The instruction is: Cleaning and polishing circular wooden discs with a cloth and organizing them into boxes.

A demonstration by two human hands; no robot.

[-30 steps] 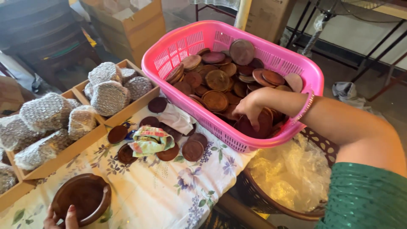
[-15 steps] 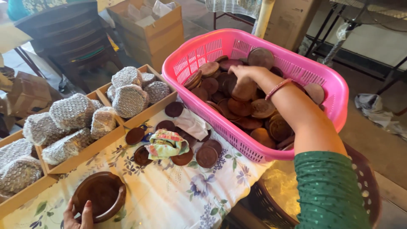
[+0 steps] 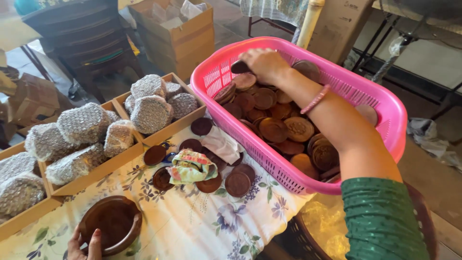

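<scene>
Head view, looking down at the pink basket [image 3: 385, 120], taken as landmark. Right hand [image 3: 262, 65] reached deep into the basket's far-left corner, fingers pinched on a dark brown disc [image 3: 239, 67], lifted just above the heap of brown discs [image 3: 284, 125] filling the basket floor. Forearm crossing the basket diagonally; pink bangle [image 3: 316, 99] at the wrist. Basket's near rim overhanging the table edge; wicker basket with plastic liner [image 3: 322, 226] directly below that overhang. Left hand [image 3: 84, 245] well left of the basket, at the frame's lower edge, fingertips gripping the rim of a round wooden bowl [image 3: 111, 224] resting on the floral tablecloth [image 3: 192, 226]. Between bowl and basket: open cloth, unobstructed. Just left of the basket wall: several loose discs [image 3: 238, 184] flat on the cloth, a crumpled colourful rag [image 3: 191, 166] on top of some, a white cloth [image 3: 221, 143] touching the basket side. Further left: wooden tray compartments [image 3: 120, 161] packed with bubble-wrapped bundles [image 3: 151, 113], walling off that side. Beyond the basket: cardboard boxes [image 3: 178, 33] on the floor.
</scene>
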